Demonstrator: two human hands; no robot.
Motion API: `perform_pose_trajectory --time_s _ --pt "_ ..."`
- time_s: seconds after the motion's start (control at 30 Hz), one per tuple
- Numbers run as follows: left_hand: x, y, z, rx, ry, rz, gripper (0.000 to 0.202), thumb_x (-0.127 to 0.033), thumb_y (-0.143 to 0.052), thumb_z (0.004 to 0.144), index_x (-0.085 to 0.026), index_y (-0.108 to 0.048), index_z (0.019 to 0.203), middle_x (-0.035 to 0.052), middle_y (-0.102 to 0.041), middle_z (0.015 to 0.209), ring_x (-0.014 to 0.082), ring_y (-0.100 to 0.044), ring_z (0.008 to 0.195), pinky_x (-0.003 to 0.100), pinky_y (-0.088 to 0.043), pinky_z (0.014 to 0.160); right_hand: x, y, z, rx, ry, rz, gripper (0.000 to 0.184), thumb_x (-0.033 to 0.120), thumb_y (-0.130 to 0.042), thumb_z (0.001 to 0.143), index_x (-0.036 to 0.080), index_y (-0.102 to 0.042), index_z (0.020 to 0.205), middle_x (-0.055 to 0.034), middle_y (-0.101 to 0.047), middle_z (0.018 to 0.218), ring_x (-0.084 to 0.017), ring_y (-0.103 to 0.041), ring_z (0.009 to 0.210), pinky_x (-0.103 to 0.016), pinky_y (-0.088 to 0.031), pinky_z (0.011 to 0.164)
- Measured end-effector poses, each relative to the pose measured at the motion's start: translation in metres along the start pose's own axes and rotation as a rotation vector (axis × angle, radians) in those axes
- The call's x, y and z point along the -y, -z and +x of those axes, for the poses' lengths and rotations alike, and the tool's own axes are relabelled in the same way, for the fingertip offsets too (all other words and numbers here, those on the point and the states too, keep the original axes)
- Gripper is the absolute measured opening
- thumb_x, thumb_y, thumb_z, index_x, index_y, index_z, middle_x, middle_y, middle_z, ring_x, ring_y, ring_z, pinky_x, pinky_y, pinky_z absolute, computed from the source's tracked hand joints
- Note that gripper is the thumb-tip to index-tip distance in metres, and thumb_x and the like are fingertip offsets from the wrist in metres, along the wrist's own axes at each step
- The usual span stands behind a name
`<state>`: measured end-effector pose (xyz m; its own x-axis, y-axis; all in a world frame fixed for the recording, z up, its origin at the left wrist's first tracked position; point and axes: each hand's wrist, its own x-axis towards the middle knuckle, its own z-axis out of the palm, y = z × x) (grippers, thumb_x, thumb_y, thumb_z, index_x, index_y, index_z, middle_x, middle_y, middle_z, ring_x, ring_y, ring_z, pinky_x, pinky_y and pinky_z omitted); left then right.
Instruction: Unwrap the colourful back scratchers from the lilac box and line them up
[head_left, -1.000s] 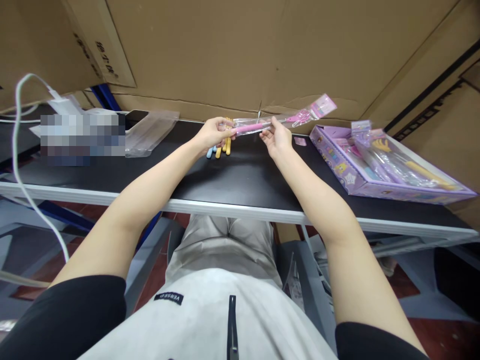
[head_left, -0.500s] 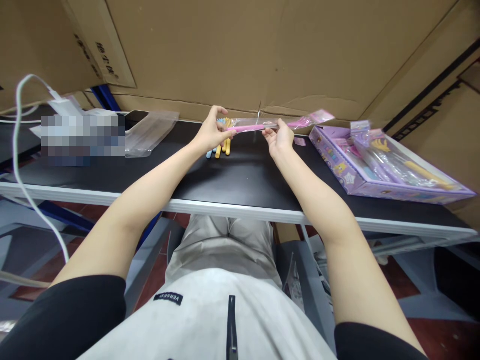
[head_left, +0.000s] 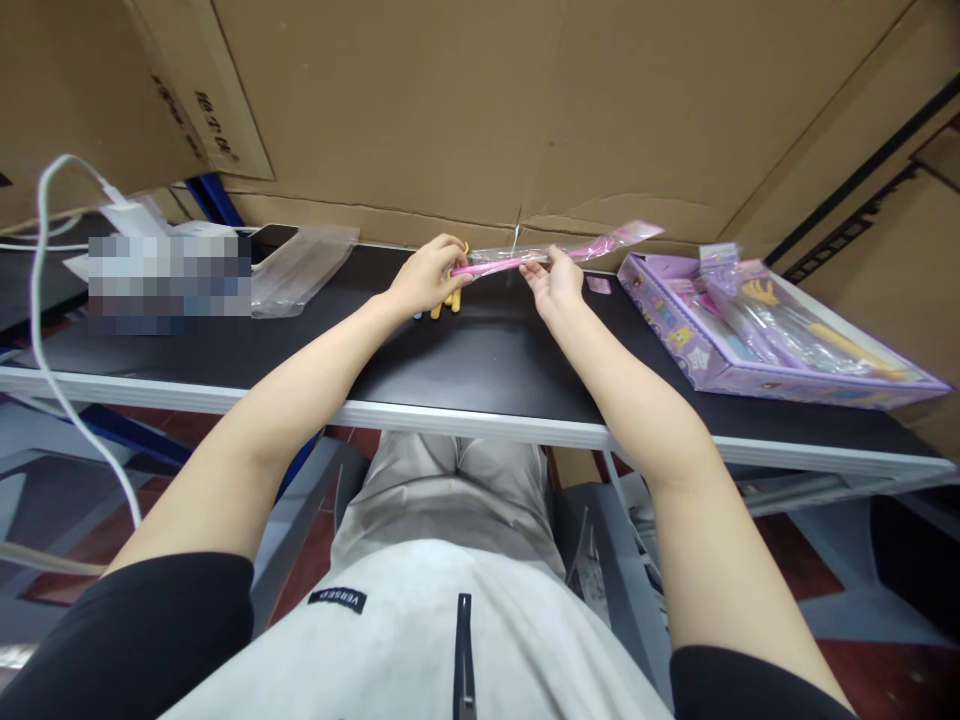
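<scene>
A slim pink stick [head_left: 491, 267] in a clear plastic bag [head_left: 534, 253] spans the gap between my hands above the black table. My left hand [head_left: 429, 274] is closed around the stick's left end, its fingers bent over it. On the bag's right part, my right hand [head_left: 556, 284] pinches with thumb and fingers. The pink end of the bag [head_left: 637, 233] sticks out to the right, slightly raised. Beneath my left hand lie several yellow sticks [head_left: 454, 300] and a blue one [head_left: 418, 316], mostly hidden by that hand.
At right stands a purple open box [head_left: 787, 386] holding several bagged sticks. A small pink card [head_left: 598, 285] lies left of it. Farther left are clear bags [head_left: 304, 270], a phone [head_left: 272, 240] and a white cable [head_left: 37, 300]. Cardboard [head_left: 480, 110] walls off the table's back.
My left hand's fingers have curled down over the pink stick's left end, covering more of the yellow and blue sticks. The bag has shifted slightly left; my right hand still pinches it.
</scene>
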<state>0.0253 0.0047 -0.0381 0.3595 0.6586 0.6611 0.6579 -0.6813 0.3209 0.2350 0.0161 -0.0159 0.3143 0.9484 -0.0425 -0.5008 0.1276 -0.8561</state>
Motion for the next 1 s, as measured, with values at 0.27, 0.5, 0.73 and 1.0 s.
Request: perform_pose_trajectory --time_s 0.27,0.5,0.73,1.0 --pt "0.016 -0.005 0.004 0.033 0.016 0.048 0.004 -0.018 -0.064 0.080 -0.020 -0.060 0.078 0.0130 -0.071 0.112 0.0291 -0.066 0.108 0.044 -0.052 0.101 -0.003 0.000 -0.003 0.106 -0.071 -0.129 0.032 0.047 -0.071 0.092 0.023 -0.052 0.100 0.0008 -0.057 0.083 -0.012 -0.061 0.064 -0.026 -0.063 0.061" --pt "0.023 0.000 0.002 -0.035 0.108 0.082 0.011 -0.019 -0.062 0.084 -0.019 -0.066 0.094 0.0147 -0.069 0.116 0.0338 -0.065 0.117 0.050 -0.050 0.105 0.014 0.011 0.001 0.059 -0.019 -0.228 0.057 0.075 -0.057 0.091 0.023 -0.062 0.115 -0.0086 -0.069 0.114 -0.014 -0.061 0.068 -0.030 -0.059 0.060" --pt "0.031 0.003 0.002 -0.096 0.124 0.091 0.017 -0.021 -0.063 0.089 -0.019 -0.067 0.105 0.0148 -0.070 0.115 0.0331 -0.065 0.118 0.049 -0.049 0.107 0.021 0.017 0.017 0.005 0.027 -0.202 0.052 0.071 -0.056 0.092 0.023 -0.061 0.109 -0.0048 -0.066 0.102 -0.011 -0.059 0.063 -0.026 -0.056 0.058" --pt "0.026 0.018 0.003 -0.106 0.174 0.122 0.013 -0.019 -0.064 0.090 -0.020 -0.065 0.103 0.0117 -0.071 0.105 0.0354 -0.066 0.117 0.054 -0.046 0.109 0.029 0.028 0.042 -0.094 0.032 -0.205 0.032 0.054 -0.052 0.098 0.023 -0.057 0.097 0.0010 -0.057 0.084 -0.009 -0.055 0.056 -0.023 -0.053 0.054"
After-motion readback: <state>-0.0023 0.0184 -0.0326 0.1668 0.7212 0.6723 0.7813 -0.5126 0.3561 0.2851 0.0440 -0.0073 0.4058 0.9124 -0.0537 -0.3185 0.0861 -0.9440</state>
